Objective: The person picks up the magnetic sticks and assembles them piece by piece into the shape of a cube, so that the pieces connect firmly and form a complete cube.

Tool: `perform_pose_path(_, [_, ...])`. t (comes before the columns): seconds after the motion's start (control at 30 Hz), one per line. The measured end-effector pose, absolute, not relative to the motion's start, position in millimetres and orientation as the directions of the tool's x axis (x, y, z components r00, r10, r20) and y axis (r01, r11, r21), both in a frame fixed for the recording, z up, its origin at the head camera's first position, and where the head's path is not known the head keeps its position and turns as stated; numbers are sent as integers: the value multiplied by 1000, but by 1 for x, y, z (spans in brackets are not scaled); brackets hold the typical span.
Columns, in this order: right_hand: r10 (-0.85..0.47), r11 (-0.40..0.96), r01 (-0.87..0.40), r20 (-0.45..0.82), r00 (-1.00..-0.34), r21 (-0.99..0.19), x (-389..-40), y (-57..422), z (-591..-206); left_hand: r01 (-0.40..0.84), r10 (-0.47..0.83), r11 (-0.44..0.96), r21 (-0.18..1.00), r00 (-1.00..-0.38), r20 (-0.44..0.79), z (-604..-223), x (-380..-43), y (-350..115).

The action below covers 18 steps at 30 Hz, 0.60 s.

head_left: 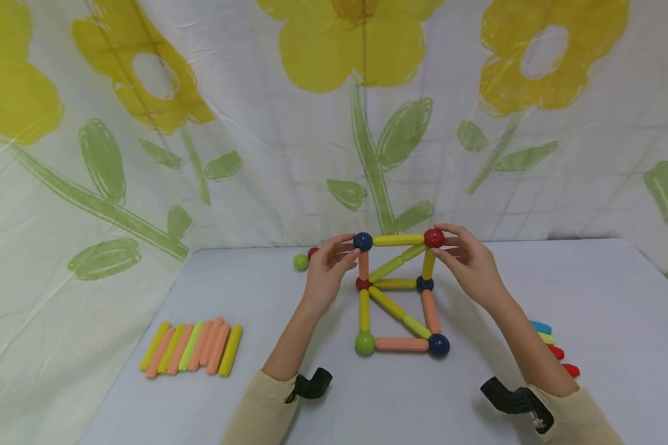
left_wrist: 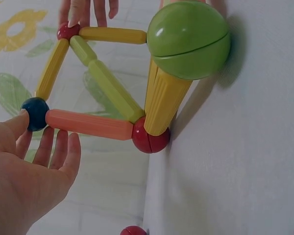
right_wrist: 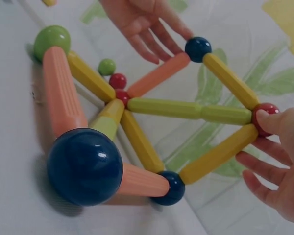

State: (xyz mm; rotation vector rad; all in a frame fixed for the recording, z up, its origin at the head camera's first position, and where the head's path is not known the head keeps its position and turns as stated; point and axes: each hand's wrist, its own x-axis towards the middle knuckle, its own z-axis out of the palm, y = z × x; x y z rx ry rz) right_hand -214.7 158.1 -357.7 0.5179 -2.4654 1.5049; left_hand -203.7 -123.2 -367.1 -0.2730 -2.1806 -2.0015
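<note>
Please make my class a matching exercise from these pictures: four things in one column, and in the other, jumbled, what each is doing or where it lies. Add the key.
Things
1. Left hand
2. Row of sticks
3. Right hand
4. Loose green ball

Places and states
A. Holds the top red ball
B. Beside a loose red ball
C. Holds the top blue ball
D. Left of the stick-and-ball frame

Pairs: 1-C, 2-D, 3-A, 4-B

2 hands [right_wrist: 290, 169] [right_wrist: 142, 22] touching red ball [right_wrist: 267, 106], blue ball [right_wrist: 198, 49], yellow rod [right_wrist: 230, 81] between
</note>
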Motion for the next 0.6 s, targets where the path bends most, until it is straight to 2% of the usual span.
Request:
perform_pose_path(0.4, [-203,417,-406,352,-914,-813,-213,159,-355,253,26,62,965,-967,252,-363,-200,-134])
perform_pose_path(0.6, [-214,423,-407,347,-913,-809,-214,161,-358,238,-17,47,970,-971,239,-361,-198,-142])
